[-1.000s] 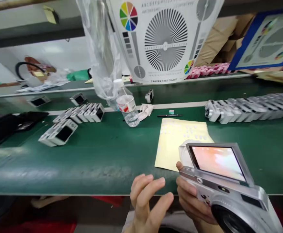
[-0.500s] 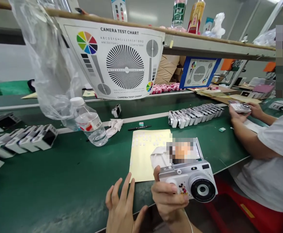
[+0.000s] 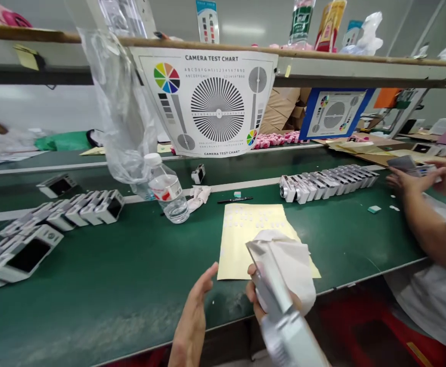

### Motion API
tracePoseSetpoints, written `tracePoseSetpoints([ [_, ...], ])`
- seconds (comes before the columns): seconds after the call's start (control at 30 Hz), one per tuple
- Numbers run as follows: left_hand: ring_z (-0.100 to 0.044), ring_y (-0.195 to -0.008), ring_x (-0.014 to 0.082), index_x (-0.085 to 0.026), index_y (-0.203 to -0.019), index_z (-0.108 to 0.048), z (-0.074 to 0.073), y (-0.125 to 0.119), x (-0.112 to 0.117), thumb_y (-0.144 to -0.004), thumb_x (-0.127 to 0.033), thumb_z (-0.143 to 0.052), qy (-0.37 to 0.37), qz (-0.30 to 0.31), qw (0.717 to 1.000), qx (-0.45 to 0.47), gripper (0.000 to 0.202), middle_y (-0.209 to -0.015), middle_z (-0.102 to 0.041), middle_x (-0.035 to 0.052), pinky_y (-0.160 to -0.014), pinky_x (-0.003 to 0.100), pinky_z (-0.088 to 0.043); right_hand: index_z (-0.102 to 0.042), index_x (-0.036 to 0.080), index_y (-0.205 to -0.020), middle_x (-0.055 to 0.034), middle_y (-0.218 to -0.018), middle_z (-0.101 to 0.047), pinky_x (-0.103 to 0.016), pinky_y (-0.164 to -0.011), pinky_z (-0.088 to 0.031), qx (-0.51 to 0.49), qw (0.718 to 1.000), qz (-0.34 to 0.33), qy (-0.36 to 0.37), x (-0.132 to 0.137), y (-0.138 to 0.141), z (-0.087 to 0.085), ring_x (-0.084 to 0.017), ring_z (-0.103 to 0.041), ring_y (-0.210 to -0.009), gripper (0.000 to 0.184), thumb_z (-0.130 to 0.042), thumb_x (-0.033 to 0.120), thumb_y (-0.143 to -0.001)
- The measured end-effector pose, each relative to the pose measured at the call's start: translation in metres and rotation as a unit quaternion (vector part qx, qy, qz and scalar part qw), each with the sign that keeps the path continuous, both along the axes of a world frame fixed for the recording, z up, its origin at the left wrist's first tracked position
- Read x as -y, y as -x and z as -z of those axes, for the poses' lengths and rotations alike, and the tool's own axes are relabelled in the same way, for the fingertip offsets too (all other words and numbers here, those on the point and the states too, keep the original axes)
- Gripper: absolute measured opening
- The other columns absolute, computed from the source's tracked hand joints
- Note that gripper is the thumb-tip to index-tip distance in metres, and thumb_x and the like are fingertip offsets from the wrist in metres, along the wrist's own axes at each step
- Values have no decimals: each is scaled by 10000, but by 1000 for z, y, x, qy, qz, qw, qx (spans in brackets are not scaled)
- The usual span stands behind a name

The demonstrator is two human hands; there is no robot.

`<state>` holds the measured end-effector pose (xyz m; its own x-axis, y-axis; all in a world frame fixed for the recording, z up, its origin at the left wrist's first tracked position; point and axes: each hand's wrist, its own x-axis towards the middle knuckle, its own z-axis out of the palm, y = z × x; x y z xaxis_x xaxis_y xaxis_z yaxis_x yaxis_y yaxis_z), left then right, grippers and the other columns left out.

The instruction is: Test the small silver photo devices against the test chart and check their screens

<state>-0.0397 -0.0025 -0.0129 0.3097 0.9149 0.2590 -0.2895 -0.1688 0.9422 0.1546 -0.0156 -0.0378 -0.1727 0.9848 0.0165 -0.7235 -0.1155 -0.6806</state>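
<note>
My right hand (image 3: 254,293) grips a white and silver digital camera (image 3: 284,311), which is tilted and smeared by motion, its flip-up screen raised toward the bench. Part of that hand is hidden behind the camera. To the left, my left hand (image 3: 194,313) is held edge-on with its fingers stretched out and nothing in it, apart from the camera. A white cloth (image 3: 293,260) shows just behind the camera, over a yellow sheet (image 3: 238,250) dotted with small pale pieces. Whether my right hand touches the cloth, I cannot tell.
Rows of cameras stand left (image 3: 81,211) and right (image 3: 322,184). A water bottle (image 3: 169,193), a black pen (image 3: 235,200) and a crumpled rag (image 3: 200,196) lie between. A camera test chart (image 3: 217,104) hangs from the shelf. At right, a co-worker's hands (image 3: 417,178) hold a camera.
The camera in my right hand has turned from lens-facing to edge-on and moved lower. My left hand has rotated from spread palm-down to edge-on. The view has swung left.
</note>
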Motion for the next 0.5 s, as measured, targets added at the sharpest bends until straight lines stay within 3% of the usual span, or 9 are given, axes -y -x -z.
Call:
tracePoseSetpoints([
  [0.07, -228, -1462, 342, -297, -1337, -541, -19, 0, 8, -798, -800, -348, 108, 7, 990, 87, 763, -1519, -413, 11, -1212, 480, -197, -614, 223, -1089, 7, -799, -655, -183, -530, -469, 47, 999, 19, -7, 7, -1, -8, -97, -591, -586, 614, -848, 466, -575],
  [0.17, -263, -1443, 378, -296, -1335, -541, -36, -2, 11, -721, -846, -424, 204, -5, 966, 158, 833, -1527, -399, 32, -1135, 517, -352, -628, 235, -1113, 13, -896, -655, -178, -684, -433, 132, 990, 58, -13, 15, 2, -16, -114, -565, -751, 494, -833, 257, -664],
  [0.27, -355, -1395, 394, -246, -1300, -575, -32, -5, 8, -701, -837, -464, 200, -63, 961, 181, 849, -1481, -459, 86, -1043, 503, -466, -626, 248, -1104, -3, -944, -634, -236, -737, -416, 298, 946, 120, -51, 20, 12, -21, -158, -539, -786, 322, -695, 358, -809],
  [0.33, -463, -1322, 384, -227, -1260, -605, -25, -7, 5, -705, -827, -464, 180, -103, 961, 180, 829, -1432, -514, 105, -982, 481, -519, -606, 250, -1112, -14, -879, -617, -274, -661, -408, 380, 914, 138, -48, 23, 19, -26, -174, -505, -687, 336, -541, 491, -887],
  [0.4, -554, -1235, 367, -217, -1219, -631, -20, -8, 4, -715, -823, -447, 167, -122, 963, 175, 810, -1390, -555, 117, -930, 470, -552, -604, 248, -1101, -14, -800, -598, -286, -588, -383, 401, 906, 136, -17, 25, 25, -31, -171, -450, -594, 390, -438, 548, -915],
  [0.5, -568, -1225, 366, -196, -1247, -608, -22, -9, 5, -779, -810, -335, 146, -116, 969, 162, 819, -1403, -539, 140, -938, 492, -548, -623, 258, -1066, -31, -862, -645, -300, -644, -433, 414, 897, 154, 3, 25, 27, -34, -202, -542, -685, 345, -560, 517, -848],
])
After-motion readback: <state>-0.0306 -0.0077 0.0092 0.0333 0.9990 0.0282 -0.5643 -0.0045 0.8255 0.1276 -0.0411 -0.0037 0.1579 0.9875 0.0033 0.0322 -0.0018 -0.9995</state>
